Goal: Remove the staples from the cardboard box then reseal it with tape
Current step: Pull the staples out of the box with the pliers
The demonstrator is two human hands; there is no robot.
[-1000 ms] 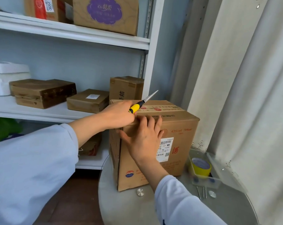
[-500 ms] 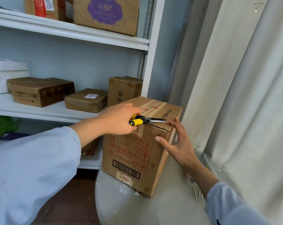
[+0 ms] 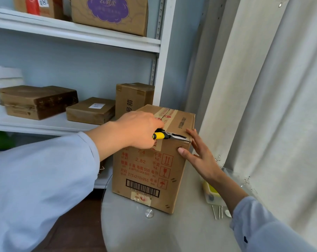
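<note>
On the far left, shelves (image 3: 45, 124) against the wall, stacked with brown boxes: a dark flat one (image 3: 37, 101), a smaller one with a white label (image 3: 91, 110), a tall one (image 3: 134, 97) just behind the action. Further in, left hand (image 3: 137, 130) reached across from a pale blue sleeve (image 3: 36, 188), fingers curled tight round the yellow-and-black handle of the pliers (image 3: 169, 136). Metal nose of the pliers laid along the top front edge of the cardboard box (image 3: 150, 171), tip right at the near upper corner. Box stood upright on the round glass table (image 3: 154, 233), printed side with barcode facing the camera, tan tape (image 3: 166, 115) run over the top seam and down the front. Then right hand (image 3: 197, 155) flat against that same corner, fingers straight and a little spread, thumb on the printed face, other fingers round the side, pressing, not gripping. Behind the right wrist, a clear plastic tray (image 3: 211, 194) with something yellow in it, mostly hidden by the arm. A few loose metal nails or pins (image 3: 217, 212) lay on the glass just beside it. Far right, pale curtain (image 3: 272, 106) hung down past the table edge.
</note>
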